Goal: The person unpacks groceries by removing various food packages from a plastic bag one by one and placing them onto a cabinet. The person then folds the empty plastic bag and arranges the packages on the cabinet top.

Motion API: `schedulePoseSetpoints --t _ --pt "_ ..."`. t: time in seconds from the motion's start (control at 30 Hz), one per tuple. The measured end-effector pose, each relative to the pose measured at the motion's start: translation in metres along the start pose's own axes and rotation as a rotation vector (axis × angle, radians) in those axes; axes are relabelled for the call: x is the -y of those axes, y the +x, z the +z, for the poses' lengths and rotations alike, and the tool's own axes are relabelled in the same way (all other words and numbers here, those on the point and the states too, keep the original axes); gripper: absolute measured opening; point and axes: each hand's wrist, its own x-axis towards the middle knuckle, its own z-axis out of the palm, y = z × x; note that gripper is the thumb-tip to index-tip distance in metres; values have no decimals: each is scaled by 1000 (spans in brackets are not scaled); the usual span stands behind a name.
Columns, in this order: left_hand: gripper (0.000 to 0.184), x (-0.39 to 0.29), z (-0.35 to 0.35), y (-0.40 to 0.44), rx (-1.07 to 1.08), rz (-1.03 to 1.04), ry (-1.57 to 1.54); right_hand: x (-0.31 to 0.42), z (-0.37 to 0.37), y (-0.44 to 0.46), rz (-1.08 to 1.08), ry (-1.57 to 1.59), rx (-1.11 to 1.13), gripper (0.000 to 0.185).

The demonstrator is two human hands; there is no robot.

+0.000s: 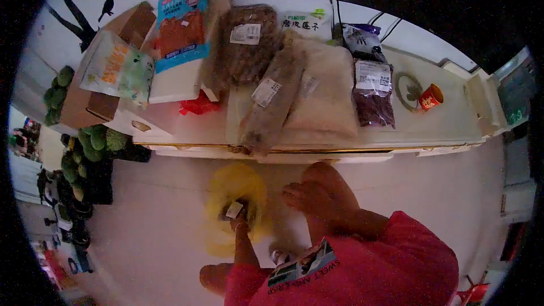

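My left hand [240, 222] reaches down into a yellow basin [218, 232] on the floor, closed on a small dark package [233, 209] with a white label. Blur hides the exact finger positions. Beside my bent knee, my right hand [302, 196] rests against the leg, with its fingers loosely spread and nothing in them. On the cabinet top above lie a long clear bag [266, 99] with a label, a large pale bag [326, 90], a bag of brown pieces [246, 51] and a purple-brown bag [374, 96].
Red and blue packets [181, 28] and a green-white packet [119, 71] lie at the left by a cardboard box [85, 99]. An orange cup [431, 97] and a tape-like ring [407, 92] sit at the right. Green melon-like objects [93, 141] are at far left.
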Motion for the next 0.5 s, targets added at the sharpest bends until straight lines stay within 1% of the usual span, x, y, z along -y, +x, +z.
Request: schedulePoseSetpoints --t 0.03,0.1,0.13,0.17,0.2,0.23,0.27,0.3,0.37,0.43,0.47,0.5 --pt "55 -5 2 -6 10 9 -44 -4 3 9 24 -30 64 43" --pt "53 -11 6 -19 37 35 -122 -13 18 27 -28 38 2 45" --pt "53 -14 7 -30 51 39 -180 -14 27 29 -175 240 -218 51" --pt "52 -18 8 -36 76 50 -254 -15 39 33 -176 244 -231 51" --pt "51 -22 8 -46 95 60 -324 -11 47 37 -259 181 -239 54" --pt "50 -24 7 -55 153 63 -492 -8 49 36 -298 148 -247 56" --pt "46 -28 8 -64 156 95 -467 -5 50 35 -338 114 -257 57" --pt "41 -34 2 -76 150 137 -460 -5 49 28 -161 45 -106 55" --pt "33 -47 -7 -94 146 244 -431 -7 47 25 19 -21 31 53" --pt "25 -72 -21 -116 147 371 -399 -22 59 25 141 -12 196 44" --pt "21 -83 -30 -125 143 441 -373 -29 67 21 140 -13 192 44" --pt "17 -95 -39 -133 137 513 -351 -36 78 14 131 -55 116 39"
